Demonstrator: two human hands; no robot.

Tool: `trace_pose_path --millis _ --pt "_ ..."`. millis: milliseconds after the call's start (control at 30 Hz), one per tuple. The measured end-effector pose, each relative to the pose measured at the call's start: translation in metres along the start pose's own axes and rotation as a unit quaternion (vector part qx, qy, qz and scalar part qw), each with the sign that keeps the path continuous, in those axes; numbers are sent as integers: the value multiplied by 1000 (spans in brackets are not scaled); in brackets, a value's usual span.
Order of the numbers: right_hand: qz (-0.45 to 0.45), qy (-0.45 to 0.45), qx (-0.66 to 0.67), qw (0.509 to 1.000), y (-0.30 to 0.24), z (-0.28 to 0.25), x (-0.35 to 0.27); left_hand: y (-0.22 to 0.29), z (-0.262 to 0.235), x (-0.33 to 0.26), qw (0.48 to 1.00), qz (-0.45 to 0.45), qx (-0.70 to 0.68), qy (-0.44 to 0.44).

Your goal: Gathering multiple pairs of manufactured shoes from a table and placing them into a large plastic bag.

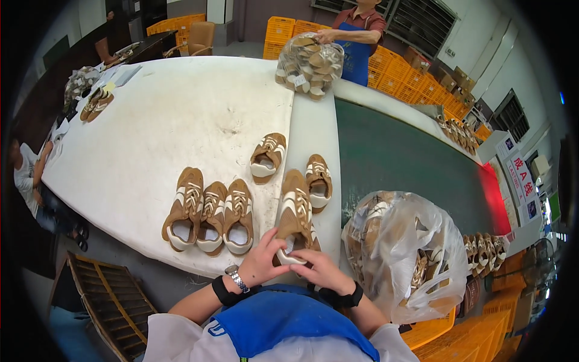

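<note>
Head view: left hand [260, 262] and right hand [322, 271] both clenched on the heel of one brown shoe [294, 214] at the near edge of the white table [169, 120]. Three shoes [211, 214] just left of it, clear bag [410, 253] right, probably full of shoes.

We have a single view, from a fisheye camera worn on the person's head. It looks steeply down and forward over the white counter [169, 120], whose near edge sits close below the lens. Beyond the counter's far end we see another person [360, 30] facing us. To the right of the counter runs a green belt [410, 163]. Straight edges bend toward the dark rim.
</note>
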State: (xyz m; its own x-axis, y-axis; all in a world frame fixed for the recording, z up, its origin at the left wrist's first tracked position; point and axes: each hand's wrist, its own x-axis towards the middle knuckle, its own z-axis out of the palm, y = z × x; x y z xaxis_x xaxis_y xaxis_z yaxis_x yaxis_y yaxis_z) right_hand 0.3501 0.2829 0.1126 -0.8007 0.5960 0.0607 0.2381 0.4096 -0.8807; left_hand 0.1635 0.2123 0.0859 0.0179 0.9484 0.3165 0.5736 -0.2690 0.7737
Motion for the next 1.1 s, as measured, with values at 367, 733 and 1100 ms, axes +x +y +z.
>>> trace_pose_path --millis 367,733,1100 --pt "-81 -87 40 992 -14 -6 2 -43 -15 15 744 -205 -636 -25" --pt "-81 -154 -163 971 -18 10 4 -20 -14 14 773 -179 -608 20" --pt "-60 -269 -206 939 -15 21 30 -15 -10 10 792 -185 -581 38"
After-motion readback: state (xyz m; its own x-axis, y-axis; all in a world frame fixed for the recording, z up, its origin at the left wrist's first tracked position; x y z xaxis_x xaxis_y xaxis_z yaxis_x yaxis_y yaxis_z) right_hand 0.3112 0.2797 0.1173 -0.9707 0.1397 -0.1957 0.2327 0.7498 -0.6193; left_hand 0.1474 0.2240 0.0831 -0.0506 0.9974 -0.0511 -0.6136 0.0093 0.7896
